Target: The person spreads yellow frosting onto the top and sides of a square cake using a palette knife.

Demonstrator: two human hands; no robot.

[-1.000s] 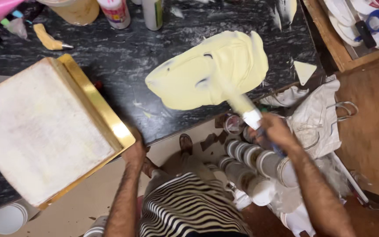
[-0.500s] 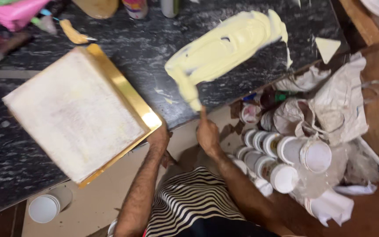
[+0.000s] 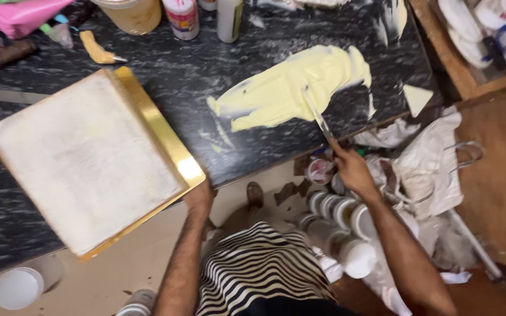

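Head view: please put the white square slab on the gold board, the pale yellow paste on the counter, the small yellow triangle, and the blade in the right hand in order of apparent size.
1. white square slab
2. pale yellow paste
3. and 4. blade and yellow triangle: too alike to rank; the blade is longer but very thin.

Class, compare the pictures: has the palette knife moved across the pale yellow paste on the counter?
Yes. The palette knife now lies inside the yellow paste, nearer the bottles; earlier it was at the paste's near edge.
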